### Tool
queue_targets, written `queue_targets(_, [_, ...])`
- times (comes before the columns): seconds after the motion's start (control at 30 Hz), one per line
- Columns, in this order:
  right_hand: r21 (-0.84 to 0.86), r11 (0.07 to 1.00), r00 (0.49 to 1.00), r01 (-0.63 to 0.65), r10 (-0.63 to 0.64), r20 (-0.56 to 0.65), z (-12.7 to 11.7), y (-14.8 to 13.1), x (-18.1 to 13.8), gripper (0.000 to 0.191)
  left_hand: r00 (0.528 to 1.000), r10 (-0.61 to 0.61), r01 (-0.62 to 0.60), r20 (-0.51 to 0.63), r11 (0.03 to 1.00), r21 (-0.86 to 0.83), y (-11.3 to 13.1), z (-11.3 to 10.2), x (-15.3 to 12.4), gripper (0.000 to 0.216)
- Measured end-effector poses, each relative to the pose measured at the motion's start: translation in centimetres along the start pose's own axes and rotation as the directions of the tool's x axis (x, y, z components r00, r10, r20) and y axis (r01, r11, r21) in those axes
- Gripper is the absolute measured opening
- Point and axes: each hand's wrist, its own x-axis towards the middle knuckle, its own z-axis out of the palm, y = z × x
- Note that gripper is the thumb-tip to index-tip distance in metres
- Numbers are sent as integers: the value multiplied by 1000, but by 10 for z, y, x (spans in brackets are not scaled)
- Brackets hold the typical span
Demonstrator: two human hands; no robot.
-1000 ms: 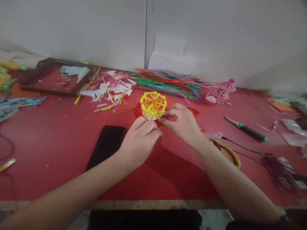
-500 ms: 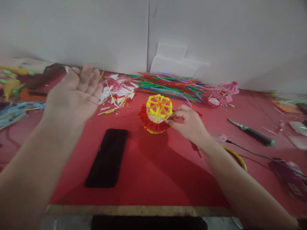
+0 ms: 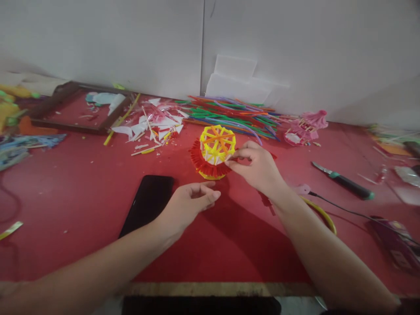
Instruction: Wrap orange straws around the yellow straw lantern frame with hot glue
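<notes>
A small lantern-like craft of yellow and orange straws with a red fringe [image 3: 214,151] stands on the red table [image 3: 229,236]. My right hand [image 3: 256,168] pinches the red fringe at its right side, fingers closed. My left hand [image 3: 190,202] hovers low in front of the craft, fingers loosely stretched and holding nothing. A black phone [image 3: 146,202] lies just left of that hand.
Coloured straws [image 3: 229,114] are piled at the wall, with paper scraps [image 3: 154,124] and a brown frame [image 3: 75,107] to the left. A pink craft [image 3: 303,127], a knife [image 3: 344,180], a cable [image 3: 354,213], yellow-handled scissors [image 3: 324,216] and a purple packet [image 3: 393,245] lie on the right.
My left hand, raised palm-up at the upper left half a second ago, has come down in front of the craft. The right hand has stayed on the fringe.
</notes>
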Motion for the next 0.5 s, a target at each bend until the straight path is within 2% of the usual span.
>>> queue_targets(0.2, [-11,1000,1000,2,-2,-27,0,4,1,5,1000,22,-23,-9,986,-163,1,16,7,40])
queue_targets(0.33, [-13,1000,1000,5,-5,-19,-1,6,2,5,998,53,-56,-25,983,-174,-6,23,11,42])
queue_targets(0.5, [6,1000,1000,19,-18,-8,-1,7,2,4,998,54,-51,12,983,-176,-9,27,21,41])
